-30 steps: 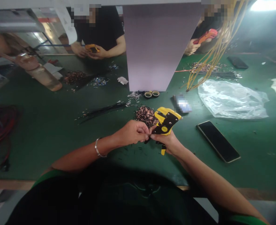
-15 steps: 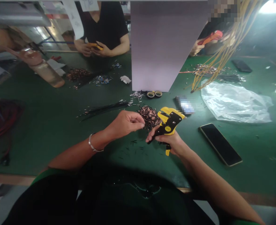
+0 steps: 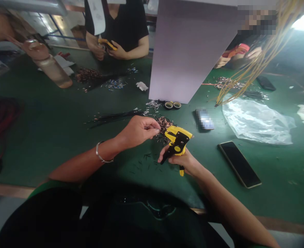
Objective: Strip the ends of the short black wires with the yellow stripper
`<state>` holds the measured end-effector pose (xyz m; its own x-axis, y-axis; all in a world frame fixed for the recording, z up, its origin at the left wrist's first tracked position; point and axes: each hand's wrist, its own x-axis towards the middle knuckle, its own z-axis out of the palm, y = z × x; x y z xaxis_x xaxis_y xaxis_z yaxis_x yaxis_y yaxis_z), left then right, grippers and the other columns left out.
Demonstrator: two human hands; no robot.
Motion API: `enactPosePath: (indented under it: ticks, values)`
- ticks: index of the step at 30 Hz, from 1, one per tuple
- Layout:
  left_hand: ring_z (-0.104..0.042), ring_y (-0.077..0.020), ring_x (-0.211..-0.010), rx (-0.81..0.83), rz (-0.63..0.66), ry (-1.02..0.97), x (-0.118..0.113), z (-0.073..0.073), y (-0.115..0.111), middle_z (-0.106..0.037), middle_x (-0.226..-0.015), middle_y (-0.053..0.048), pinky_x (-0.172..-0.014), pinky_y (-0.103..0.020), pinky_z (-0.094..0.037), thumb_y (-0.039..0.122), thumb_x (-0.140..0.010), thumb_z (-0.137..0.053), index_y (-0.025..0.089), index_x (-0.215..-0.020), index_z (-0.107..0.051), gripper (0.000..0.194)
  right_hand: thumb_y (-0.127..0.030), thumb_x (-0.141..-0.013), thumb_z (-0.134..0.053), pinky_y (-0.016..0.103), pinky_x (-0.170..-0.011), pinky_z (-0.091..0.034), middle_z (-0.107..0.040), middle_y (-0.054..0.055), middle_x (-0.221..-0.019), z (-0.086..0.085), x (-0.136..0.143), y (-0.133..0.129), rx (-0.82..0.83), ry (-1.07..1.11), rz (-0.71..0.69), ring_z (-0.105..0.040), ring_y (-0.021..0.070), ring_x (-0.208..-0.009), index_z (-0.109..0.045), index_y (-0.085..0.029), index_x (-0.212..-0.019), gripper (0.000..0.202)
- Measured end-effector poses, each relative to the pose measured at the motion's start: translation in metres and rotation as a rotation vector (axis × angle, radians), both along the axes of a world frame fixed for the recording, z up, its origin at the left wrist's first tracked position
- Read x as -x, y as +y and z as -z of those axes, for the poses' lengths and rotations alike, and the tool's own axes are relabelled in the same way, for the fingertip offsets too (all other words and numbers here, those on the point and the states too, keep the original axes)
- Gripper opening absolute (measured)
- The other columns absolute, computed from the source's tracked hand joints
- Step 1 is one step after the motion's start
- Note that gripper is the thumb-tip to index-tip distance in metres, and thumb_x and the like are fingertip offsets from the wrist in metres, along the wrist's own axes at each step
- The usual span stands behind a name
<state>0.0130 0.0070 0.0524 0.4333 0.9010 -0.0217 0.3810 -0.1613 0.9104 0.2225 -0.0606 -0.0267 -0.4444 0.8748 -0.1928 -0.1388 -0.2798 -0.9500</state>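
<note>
My right hand [image 3: 184,160] is wrapped round the handles of a yellow and black wire stripper [image 3: 178,139], whose jaw end points up and to the left. Close to the jaws, my left hand [image 3: 141,131] has thumb and forefinger pinched together; whatever is between the fingertips is too small to make out. Beyond both hands lies a heap of short copper-ended wire pieces [image 3: 164,122], partly covered by the stripper. A bundle of black wires [image 3: 113,117] stretches to the left behind my left hand. Small black offcuts [image 3: 147,156] are scattered on the green table [image 3: 64,137].
A phone [image 3: 239,164] and a clear plastic bag [image 3: 257,120] lie at the right. Two tape rolls [image 3: 172,105] sit below a hanging grey panel [image 3: 190,51]. A bottle [image 3: 53,72] stands far left. Across the table, co-workers hold a yellow tool [image 3: 107,44] and a red tool [image 3: 236,51].
The wire stripper in my right hand has come left, closer to my left fingertips, and is turned more upright. The whole view has shifted slightly. My left hand stays pinched.
</note>
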Motion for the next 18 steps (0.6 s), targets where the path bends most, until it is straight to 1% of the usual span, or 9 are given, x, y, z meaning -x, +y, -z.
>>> enactPosePath:
  ticks: [4,9,14,18]
  values:
    - [-0.053,-0.0102,-0.056,0.047,0.000,-0.035,-0.002,0.003,0.000,-0.061,-0.060,0.000,-0.055,-0.025,-0.041,0.023,-0.078,-0.064,0.017,-0.077,-0.069,0.008,-0.014,-0.061,-0.067,0.041,-0.083,-0.053,-0.076,0.005,-0.083,0.001,0.000,-0.001,0.017,0.016,-0.007,-0.070,0.0242,-0.083,-0.072,-0.019,-0.089,0.029]
    - [-0.050,-0.0094,-0.052,0.108,0.029,-0.076,-0.004,0.009,0.001,-0.059,-0.057,0.001,-0.053,-0.026,-0.040,0.025,-0.078,-0.065,0.017,-0.077,-0.069,0.009,-0.014,-0.060,-0.066,0.040,-0.081,-0.054,-0.076,0.005,-0.083,0.000,0.001,-0.002,0.020,0.014,-0.007,-0.070,0.0239,-0.081,-0.071,-0.019,-0.089,0.030]
    - [-0.049,-0.0096,-0.053,0.119,0.054,-0.091,-0.005,0.011,0.000,-0.059,-0.058,0.001,-0.053,-0.027,-0.040,0.027,-0.077,-0.066,0.018,-0.077,-0.069,0.010,-0.015,-0.059,-0.064,0.041,-0.081,-0.054,-0.076,0.005,-0.081,0.001,0.000,-0.002,0.015,-0.011,-0.034,-0.071,0.0248,-0.081,-0.072,-0.019,-0.088,0.030]
    - [-0.047,-0.0089,-0.051,0.111,0.066,-0.087,-0.005,0.010,0.001,-0.055,-0.054,0.003,-0.053,-0.027,-0.039,0.028,-0.078,-0.065,0.018,-0.078,-0.070,0.011,-0.014,-0.058,-0.062,0.042,-0.082,-0.054,-0.077,0.005,-0.082,0.001,0.000,-0.001,0.028,-0.017,-0.048,-0.070,0.0246,-0.081,-0.072,-0.019,-0.088,0.032]
